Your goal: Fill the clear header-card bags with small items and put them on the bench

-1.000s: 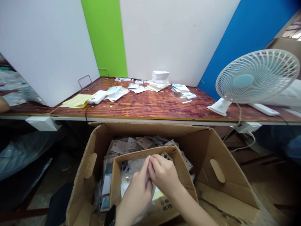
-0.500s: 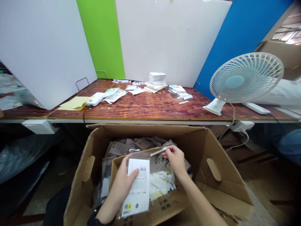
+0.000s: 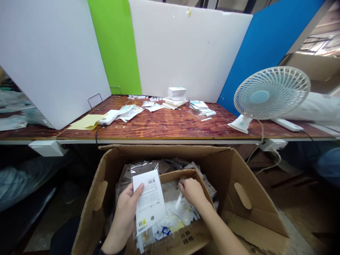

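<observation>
My left hand (image 3: 124, 212) grips a clear plastic packet with a white printed card (image 3: 151, 203) in it, thumb on the card's face. The packet's clear flap (image 3: 143, 168) sticks up at its top. My right hand (image 3: 191, 190) is closed, with a thin white strip (image 3: 179, 200) hanging from its fingers, apart from the packet. Below lies a small carton (image 3: 183, 236) holding white and yellowish scraps (image 3: 183, 214). That carton sits inside a big cardboard box (image 3: 247, 166), where several flat packets (image 3: 170, 164) lie behind it.
Beyond the box is a wooden table (image 3: 156, 125) with a stack of white cards (image 3: 175, 97), loose packets (image 3: 130, 112), yellow paper (image 3: 86, 121) and a white power bank-like device (image 3: 108, 117). A fan (image 3: 271, 94) stands at the right. Upright panels (image 3: 186, 49) enclose the back.
The white strip has come away from the packet's top and moved down over the small carton with my right hand. My left hand and the packet have shifted left. The view has tilted up slightly.
</observation>
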Tool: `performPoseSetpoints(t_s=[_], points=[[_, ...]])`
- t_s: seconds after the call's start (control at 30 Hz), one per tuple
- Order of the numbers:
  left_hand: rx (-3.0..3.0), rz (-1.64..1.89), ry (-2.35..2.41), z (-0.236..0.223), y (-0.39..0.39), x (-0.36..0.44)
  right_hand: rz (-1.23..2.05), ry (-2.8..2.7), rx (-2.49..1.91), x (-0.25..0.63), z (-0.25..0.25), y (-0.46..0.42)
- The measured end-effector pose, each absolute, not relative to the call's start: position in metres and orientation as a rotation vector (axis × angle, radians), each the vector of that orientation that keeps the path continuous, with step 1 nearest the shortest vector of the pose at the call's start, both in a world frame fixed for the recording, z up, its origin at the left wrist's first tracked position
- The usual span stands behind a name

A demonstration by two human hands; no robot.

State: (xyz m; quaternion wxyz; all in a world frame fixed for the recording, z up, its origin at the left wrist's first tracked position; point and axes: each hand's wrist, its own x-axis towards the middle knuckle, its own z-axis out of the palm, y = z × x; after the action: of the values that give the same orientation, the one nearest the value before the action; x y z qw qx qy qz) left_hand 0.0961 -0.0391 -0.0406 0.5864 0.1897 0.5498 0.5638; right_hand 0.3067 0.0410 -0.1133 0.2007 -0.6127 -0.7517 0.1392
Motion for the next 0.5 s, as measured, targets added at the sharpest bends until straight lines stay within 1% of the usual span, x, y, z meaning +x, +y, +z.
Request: performPoseSetpoints(t_s=[0.13,0.27,0.4,0.5], points=[[0.589,1.304,1.259,-0.050,-0.038,0.098,0.380,-2.235,-1.623,0.302,-0.109,0.035],[0.806,1.269,1.333,-0.053,-0.038,0.100,0.368,-2.249,-1.477,0.296,-0.088,0.030],[1.050,1.197,1.291,-0.052,-0.040,0.107,0.325,-2.157,-1.173,0.285,-0.067,0.020],[1.150,1.156,1.251,-0.054,-0.041,0.112,0.428,-2.165,-0.996,0.277,-0.061,0.013]])
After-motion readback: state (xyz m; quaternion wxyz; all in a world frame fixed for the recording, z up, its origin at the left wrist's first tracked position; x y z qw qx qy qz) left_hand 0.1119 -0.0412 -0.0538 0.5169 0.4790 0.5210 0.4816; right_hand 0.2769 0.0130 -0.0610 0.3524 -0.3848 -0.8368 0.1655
